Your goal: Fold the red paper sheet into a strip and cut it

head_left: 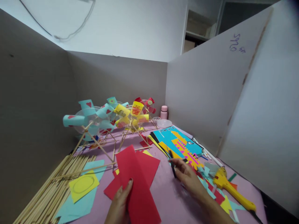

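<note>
My left hand grips a folded or stacked strip of red paper, its thumb pressed on the front face. Behind that strip lie more pieces of red paper, with bits of yellow showing at their edges. To the right, above the pink tabletop, my right hand pinches a slim black object; its exact kind is not clear. The two hands are apart. Left of my left hand, a yellow paper square with a pencilled oval rests on light blue paper.
Paper-and-stick windmill models stand at the back left, above a pile of wooden sticks. A yellow glue gun lies among paper scraps at right. Decorated blue card, a pink bottle and grey partitions are farther back.
</note>
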`<move>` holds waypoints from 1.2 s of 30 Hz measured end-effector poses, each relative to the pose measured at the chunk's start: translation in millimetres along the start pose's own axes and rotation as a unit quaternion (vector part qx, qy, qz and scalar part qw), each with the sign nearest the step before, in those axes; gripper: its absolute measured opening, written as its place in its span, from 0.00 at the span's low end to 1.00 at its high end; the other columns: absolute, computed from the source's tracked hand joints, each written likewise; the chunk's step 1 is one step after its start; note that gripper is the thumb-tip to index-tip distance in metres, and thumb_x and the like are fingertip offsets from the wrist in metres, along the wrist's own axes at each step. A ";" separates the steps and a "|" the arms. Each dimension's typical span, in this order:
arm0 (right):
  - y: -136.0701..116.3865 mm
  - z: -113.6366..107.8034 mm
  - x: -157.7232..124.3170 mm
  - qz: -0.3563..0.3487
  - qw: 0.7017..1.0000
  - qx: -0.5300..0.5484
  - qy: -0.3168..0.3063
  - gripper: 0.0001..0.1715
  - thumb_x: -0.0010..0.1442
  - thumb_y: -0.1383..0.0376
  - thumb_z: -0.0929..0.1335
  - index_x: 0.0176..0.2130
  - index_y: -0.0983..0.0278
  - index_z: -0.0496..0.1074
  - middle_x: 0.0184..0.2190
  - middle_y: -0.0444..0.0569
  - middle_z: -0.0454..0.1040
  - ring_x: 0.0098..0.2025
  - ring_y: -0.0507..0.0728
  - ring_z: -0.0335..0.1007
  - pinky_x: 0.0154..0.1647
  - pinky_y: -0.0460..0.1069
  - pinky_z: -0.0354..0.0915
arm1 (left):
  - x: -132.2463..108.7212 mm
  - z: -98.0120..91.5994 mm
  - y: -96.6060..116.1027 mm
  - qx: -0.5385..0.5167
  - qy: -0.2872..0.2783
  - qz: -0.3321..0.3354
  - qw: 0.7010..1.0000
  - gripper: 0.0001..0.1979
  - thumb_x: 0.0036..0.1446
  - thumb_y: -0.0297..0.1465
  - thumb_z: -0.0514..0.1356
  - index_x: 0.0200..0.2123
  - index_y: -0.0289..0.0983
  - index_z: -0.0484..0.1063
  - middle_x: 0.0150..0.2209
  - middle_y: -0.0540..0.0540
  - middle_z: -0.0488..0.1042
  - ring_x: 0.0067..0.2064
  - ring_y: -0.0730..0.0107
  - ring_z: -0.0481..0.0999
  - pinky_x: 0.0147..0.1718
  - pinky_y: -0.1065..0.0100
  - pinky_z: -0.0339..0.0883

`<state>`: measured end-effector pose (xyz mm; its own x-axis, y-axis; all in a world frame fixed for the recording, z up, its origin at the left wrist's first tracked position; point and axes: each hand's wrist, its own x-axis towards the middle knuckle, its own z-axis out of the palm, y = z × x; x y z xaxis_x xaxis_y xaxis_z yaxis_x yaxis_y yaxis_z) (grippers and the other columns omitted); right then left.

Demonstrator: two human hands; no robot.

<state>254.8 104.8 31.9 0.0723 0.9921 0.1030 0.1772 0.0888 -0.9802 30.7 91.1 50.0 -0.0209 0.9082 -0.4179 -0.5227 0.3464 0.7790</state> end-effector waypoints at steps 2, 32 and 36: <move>-6.0 13.2 -10.0 0.033 0.990 0.107 -0.085 0.26 0.47 0.48 0.67 0.40 0.63 0.67 0.25 0.42 0.60 0.22 0.50 0.53 0.21 0.44 0.55 | -1.4 0.8 -3.6 -0.032 -0.028 -0.006 0.999 0.24 0.44 0.32 0.68 0.46 0.35 0.69 0.34 0.42 0.80 0.38 0.56 0.80 0.40 0.59 0.73; 5.4 61.5 -32.3 0.192 0.840 0.494 -0.115 0.25 0.47 0.59 0.75 0.42 0.62 0.65 0.24 0.41 0.74 0.24 0.48 0.71 0.26 0.42 0.63 | -1.5 0.0 -2.7 -0.005 -0.045 0.011 0.999 0.13 0.49 0.34 0.65 0.38 0.34 0.73 0.31 0.41 0.81 0.35 0.57 0.81 0.34 0.63 0.74; 10.0 68.3 -35.5 0.149 0.918 0.340 -0.137 0.30 0.45 0.47 0.73 0.38 0.63 0.63 0.17 0.36 0.68 0.14 0.46 0.63 0.14 0.39 0.52 | 1.1 -6.1 2.6 -0.018 -0.050 0.016 0.998 0.14 0.50 0.34 0.64 0.40 0.33 0.72 0.35 0.40 0.81 0.35 0.59 0.81 0.34 0.64 0.74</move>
<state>187.0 76.5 6.9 -0.2480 0.9581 -0.1431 -0.4704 -0.2482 -0.8468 24.1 91.5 48.7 0.0461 0.9382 -0.3429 -0.5528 0.3099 0.7735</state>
